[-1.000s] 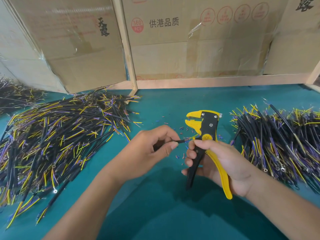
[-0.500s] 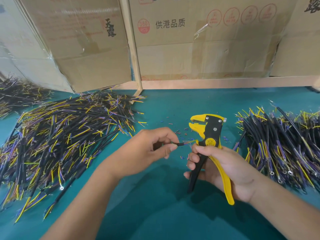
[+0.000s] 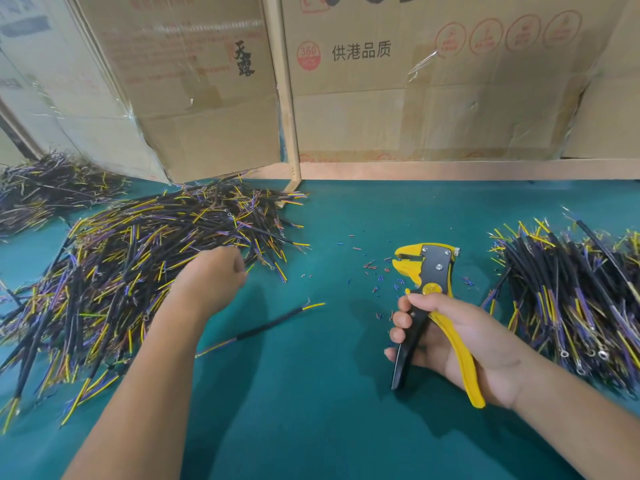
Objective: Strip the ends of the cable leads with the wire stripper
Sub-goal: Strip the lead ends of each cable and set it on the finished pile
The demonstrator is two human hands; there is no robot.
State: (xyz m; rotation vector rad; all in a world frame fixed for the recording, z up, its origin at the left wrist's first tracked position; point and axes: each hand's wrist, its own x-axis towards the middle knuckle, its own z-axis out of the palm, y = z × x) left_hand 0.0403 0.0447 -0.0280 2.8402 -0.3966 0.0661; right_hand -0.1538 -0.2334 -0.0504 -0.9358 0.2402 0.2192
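Observation:
My right hand [image 3: 460, 344] grips the handles of the yellow and black wire stripper [image 3: 431, 268], holding it upright over the green table with its jaws pointing left. My left hand [image 3: 211, 278] reaches over the right edge of the big left pile of black cable leads [image 3: 131, 265], knuckles up and fingers curled. What those fingers hold, if anything, is hidden. One black cable lead [image 3: 266, 325] with a yellow end lies alone on the table beside my left forearm, apart from both hands.
A second pile of leads [image 3: 571, 296] lies right of the stripper, and a third pile [image 3: 45, 192] at the far left. Small bits of stripped insulation [image 3: 372, 266] dot the green table [image 3: 329, 393]. Cardboard boxes [image 3: 433, 109] and a wooden post [image 3: 287, 116] wall off the back.
My left hand let go of the lead it held at the stripper and swung left to the big pile. That lead now lies on the table. The right hand kept hold of the stripper.

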